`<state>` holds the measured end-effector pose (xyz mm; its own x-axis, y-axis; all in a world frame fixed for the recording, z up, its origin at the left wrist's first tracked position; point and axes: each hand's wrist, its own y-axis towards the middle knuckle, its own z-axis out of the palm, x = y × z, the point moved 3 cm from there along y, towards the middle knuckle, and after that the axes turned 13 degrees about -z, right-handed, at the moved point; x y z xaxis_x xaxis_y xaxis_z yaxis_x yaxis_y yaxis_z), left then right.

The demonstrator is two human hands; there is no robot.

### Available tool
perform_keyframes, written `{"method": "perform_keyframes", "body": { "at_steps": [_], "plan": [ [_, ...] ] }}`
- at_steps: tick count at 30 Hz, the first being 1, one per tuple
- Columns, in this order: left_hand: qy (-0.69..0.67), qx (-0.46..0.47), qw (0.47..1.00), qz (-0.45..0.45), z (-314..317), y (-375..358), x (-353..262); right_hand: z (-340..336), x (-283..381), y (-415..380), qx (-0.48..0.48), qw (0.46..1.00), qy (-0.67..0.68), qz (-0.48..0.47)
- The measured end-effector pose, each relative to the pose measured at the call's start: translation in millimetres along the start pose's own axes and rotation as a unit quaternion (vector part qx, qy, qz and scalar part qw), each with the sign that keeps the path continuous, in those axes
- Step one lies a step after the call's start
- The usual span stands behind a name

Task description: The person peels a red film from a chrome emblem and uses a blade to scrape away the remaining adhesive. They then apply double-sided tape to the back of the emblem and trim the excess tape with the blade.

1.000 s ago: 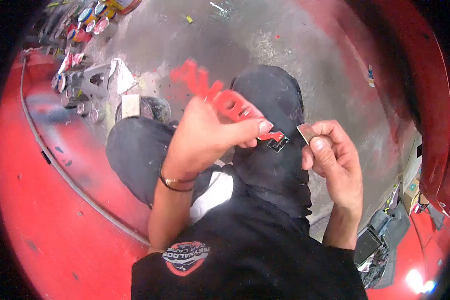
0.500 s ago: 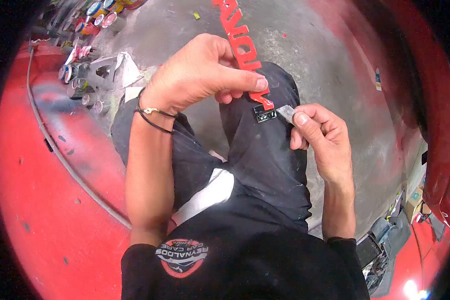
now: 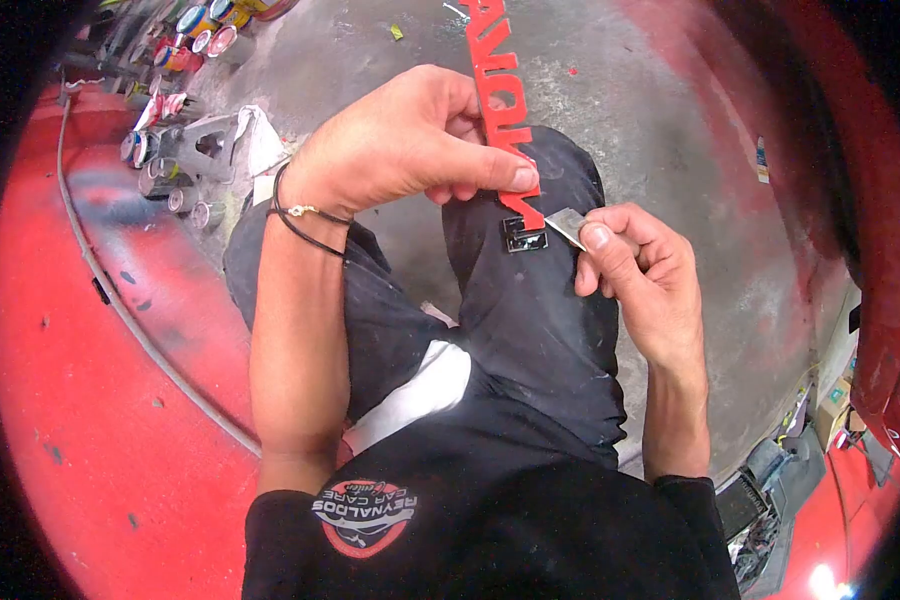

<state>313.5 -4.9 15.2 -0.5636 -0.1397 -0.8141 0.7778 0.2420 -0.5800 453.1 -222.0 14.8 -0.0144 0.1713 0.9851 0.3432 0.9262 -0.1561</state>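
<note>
My left hand (image 3: 410, 135) pinches a long strip of joined letters, a car lettering emblem (image 3: 502, 85), between thumb and fingers. Most of its visible face is red, while the end letter (image 3: 526, 240) nearest my body shows shiny black. In my right hand (image 3: 642, 268), thumb and fingers close on a thin grey razor blade (image 3: 566, 222). The blade's tip is beside the lower end of the red layer, by the black letter; whether it touches cannot be made out. Both hands are above my leg in dark trousers (image 3: 540, 330).
Paint cans (image 3: 198, 20) and several cups (image 3: 182, 200) stand on the grey floor at upper left, near a white cloth (image 3: 260, 140). A red painted surface (image 3: 100, 400) fills the left side. A dark red panel (image 3: 875, 330) curves along the right. Grey parts (image 3: 785, 470) lie at lower right.
The emblem has swung slightly, its upper end moving right and its black end a little left. The blade has tilted and shifted slightly left beside the red layer. Both hands keep their holds.
</note>
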Motion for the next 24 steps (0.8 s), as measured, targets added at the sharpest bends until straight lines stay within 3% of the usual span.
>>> {"method": "perform_keyframes", "body": {
  "at_steps": [24],
  "plan": [
    [-0.007,-0.012,1.000,-0.004,5.4,-2.8,-4.3,-0.3,3.0,3.5,0.015,1.000,0.000,-0.007]
  ]
}}
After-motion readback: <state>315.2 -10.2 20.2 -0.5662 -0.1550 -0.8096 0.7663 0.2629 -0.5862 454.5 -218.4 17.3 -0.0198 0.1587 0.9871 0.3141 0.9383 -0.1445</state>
